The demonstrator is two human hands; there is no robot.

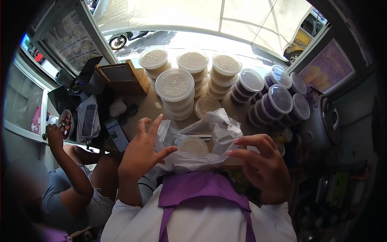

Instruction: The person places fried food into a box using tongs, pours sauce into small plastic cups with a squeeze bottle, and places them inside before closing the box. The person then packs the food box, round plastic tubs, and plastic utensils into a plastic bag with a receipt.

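Note:
A white plastic bag (225, 131) lies spread open on the counter in front of me. Within its folds sits a small round lidded tub (193, 147), and a pale plastic fork (187, 136) lies just behind it beside another slim utensil. My left hand (141, 151) is at the bag's left side, fingers spread, holding nothing. On the right side, my right hand (264, 161) has its fingers apart, with the fingertips close to the bag's edge; whether they touch it I cannot tell.
Stacked tubs with cream-coloured contents (175, 86) stand behind the bag, with purple-filled tubs (278, 101) to their right. A loose lid (207, 106) lies between. Phones (117, 135), papers and a wooden box (123, 76) are left. Another person (76, 181) sits at lower left.

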